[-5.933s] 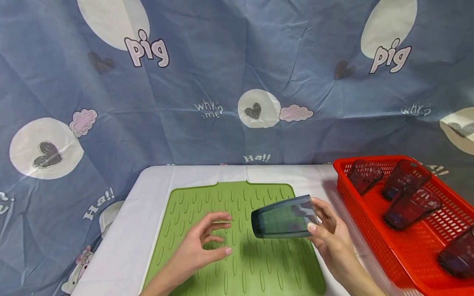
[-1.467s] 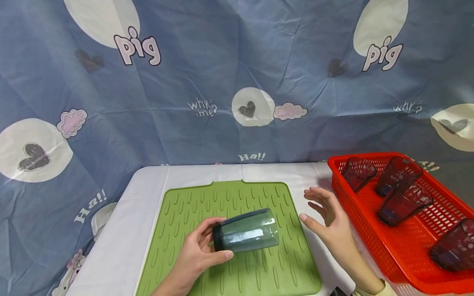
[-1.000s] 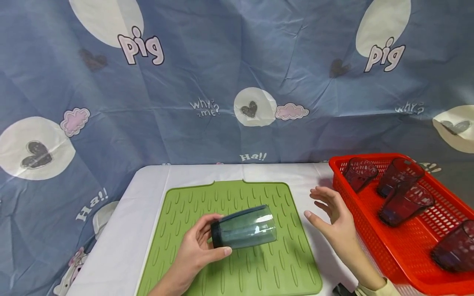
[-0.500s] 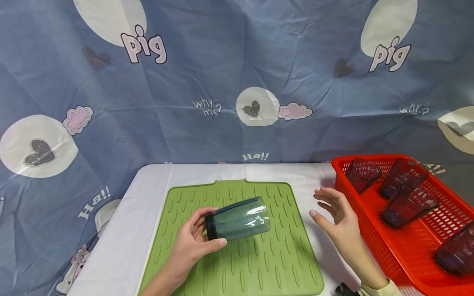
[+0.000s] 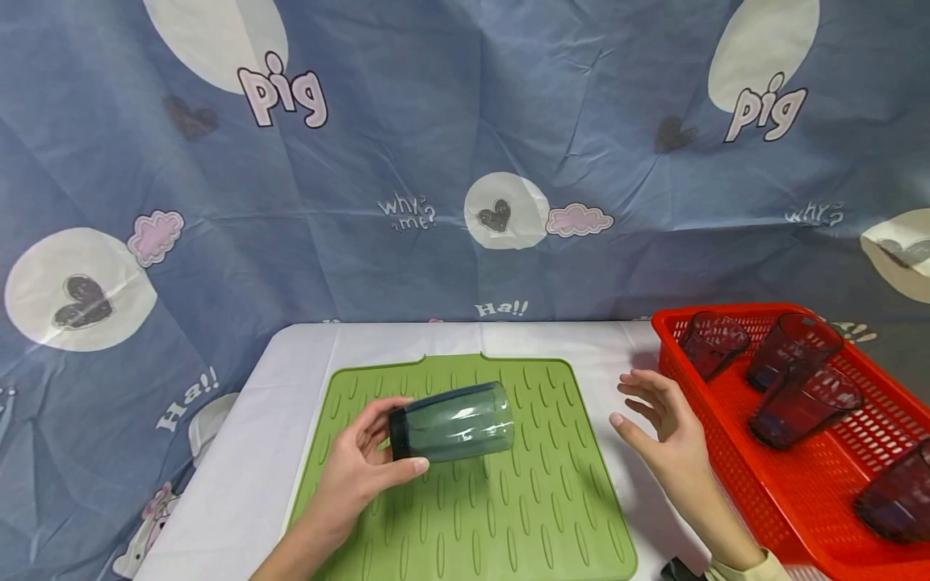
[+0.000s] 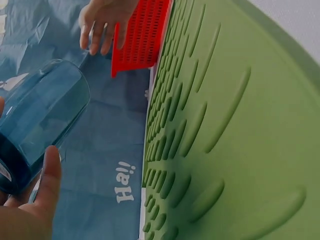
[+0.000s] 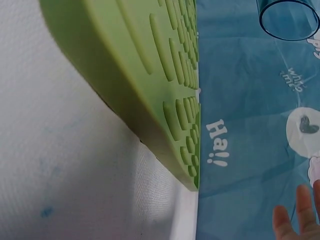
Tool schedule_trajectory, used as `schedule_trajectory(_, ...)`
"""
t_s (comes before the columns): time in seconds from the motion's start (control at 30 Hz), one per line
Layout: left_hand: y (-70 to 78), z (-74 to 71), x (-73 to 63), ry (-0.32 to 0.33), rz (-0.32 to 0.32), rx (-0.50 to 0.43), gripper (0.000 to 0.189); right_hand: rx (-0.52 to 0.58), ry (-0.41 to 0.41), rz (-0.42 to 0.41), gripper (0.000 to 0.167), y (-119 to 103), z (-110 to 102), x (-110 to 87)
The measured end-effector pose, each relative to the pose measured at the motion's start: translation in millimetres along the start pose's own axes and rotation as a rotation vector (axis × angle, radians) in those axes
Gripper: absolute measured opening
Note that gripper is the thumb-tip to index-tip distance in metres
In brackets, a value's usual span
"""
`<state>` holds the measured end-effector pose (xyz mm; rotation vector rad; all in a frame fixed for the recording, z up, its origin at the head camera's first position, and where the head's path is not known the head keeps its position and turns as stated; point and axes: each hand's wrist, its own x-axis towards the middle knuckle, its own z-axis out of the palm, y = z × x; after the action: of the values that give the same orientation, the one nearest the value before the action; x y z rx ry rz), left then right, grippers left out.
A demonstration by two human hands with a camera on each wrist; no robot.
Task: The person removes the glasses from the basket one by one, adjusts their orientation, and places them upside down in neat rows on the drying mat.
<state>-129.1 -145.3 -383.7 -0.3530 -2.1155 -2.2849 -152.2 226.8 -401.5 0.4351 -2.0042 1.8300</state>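
Observation:
A bluish-green clear drinking glass (image 5: 458, 422) lies on its side in the air over the green ridged mat (image 5: 494, 516). My left hand (image 5: 363, 452) grips it round its thick dark base, thumb at the front, and the open rim points right. In the left wrist view the same glass (image 6: 50, 102) tilts up from the thumb and fingers. My right hand (image 5: 664, 428) hovers between the mat and the red basket, fingers loosely bent and holding nothing. Only the fingers of that right hand (image 7: 300, 215) show in the right wrist view.
The red plastic basket (image 5: 726, 476) on the right holds several glasses, one tumbler (image 5: 806, 403) leaning near its middle. White cloth (image 5: 240, 452) covers the table round the mat. A blue printed curtain (image 5: 407, 274) hangs behind the table's far edge.
Earlier my right hand held the glass by its rim end; now my left hand has it by the base. Lately the left hand has carried it leftward and slightly up. The right hand stays nearly still.

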Motion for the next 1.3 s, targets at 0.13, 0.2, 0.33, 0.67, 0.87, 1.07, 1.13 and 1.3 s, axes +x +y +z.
schedule_trajectory(0.13, 2.2, -3.9, 1.3, 0.032, -0.006, 0.029, 0.069, -0.002, 0.002, 0.0, 0.059, 0.2, -0.5, -0.3)
schedule_trajectory(0.2, 2.6, -6.1, 2.2, 0.043, -0.008, 0.021, 0.069, -0.002, 0.0, 0.0, 0.059, 0.8, -0.8, -0.5)
schedule_trajectory(0.33, 2.1, -10.9, 3.8, 0.053, -0.011, -0.015, 0.069, -0.003, -0.003, -0.002, 0.059, 2.1, -1.6, -1.2)
schedule_trajectory(0.67, 1.7, -20.1, 7.5, 0.104, -0.014, 0.0, 0.07, -0.009, -0.002, -0.003, 0.058, 4.0, -2.5, -1.0)
schedule_trajectory(0.87, 4.6, -23.7, 9.0, 0.123, -0.011, -0.002, 0.069, -0.013, -0.007, -0.006, 0.058, 4.3, -3.1, -1.1)
schedule_trajectory(1.07, 5.7, -27.6, 10.0, 0.135, 0.011, -0.014, 0.072, -0.013, -0.011, -0.01, 0.057, 4.6, -3.8, -1.5)
schedule_trajectory(1.13, 5.8, -29.0, 10.4, 0.137, 0.018, -0.032, 0.075, -0.012, -0.012, -0.013, 0.057, 4.8, -4.0, -1.6)
schedule_trajectory(1.3, 6.6, -31.9, 11.7, 0.153, 0.024, -0.101, 0.074, -0.005, -0.011, -0.021, 0.057, 5.4, -4.4, -1.4)
